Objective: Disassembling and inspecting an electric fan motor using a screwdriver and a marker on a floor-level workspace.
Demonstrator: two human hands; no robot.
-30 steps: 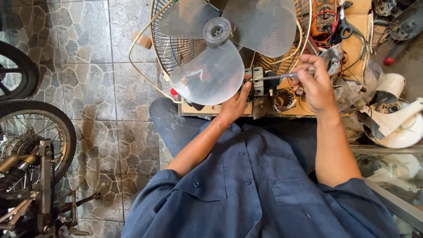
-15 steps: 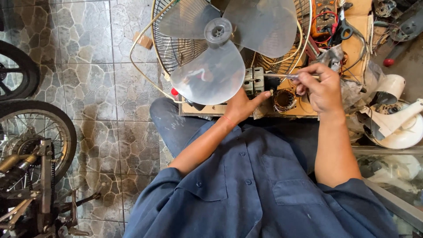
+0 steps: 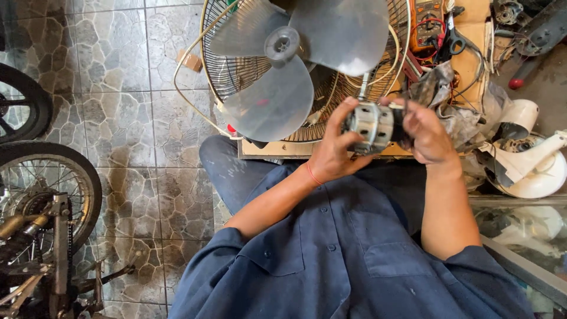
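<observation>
Head camera, looking straight down over my blue work shirt: both my hands are raised in front of my chest, holding a small fan motor (image 3: 371, 126) between them, above the near edge of a cluttered wooden desk (image 3: 472, 35). My left hand (image 3: 332, 152) cups the motor from below and the side, fingers curled over its pale metal casing, grip clenched on it. My right hand (image 3: 426, 133) closes over the opposite, darker end, also grasping it. The motor is a squat metal cylinder with ribbed or slotted sides; I judge it dense and heavy for its size, rigid, and not fragile in the body. Any thin wires at its end would be the delicate part, though I cannot make them out clearly here. The casing looks smooth and possibly greasy, so the safest hold seems to be around the casing's girth with the palm beneath, not by the shaft or leads. Just beyond the motor lies a round wire fan guard (image 3: 236, 77) with a translucent grey three-bladed fan blade (image 3: 277, 100) resting on it. An orange multimeter (image 3: 426, 23) sits farther back on the desk, and white plastic fan housing parts (image 3: 525, 165) lie to my right. A bicycle wheel (image 3: 41, 189) stands on the stone-tiled floor (image 3: 118, 118) to my left.
</observation>
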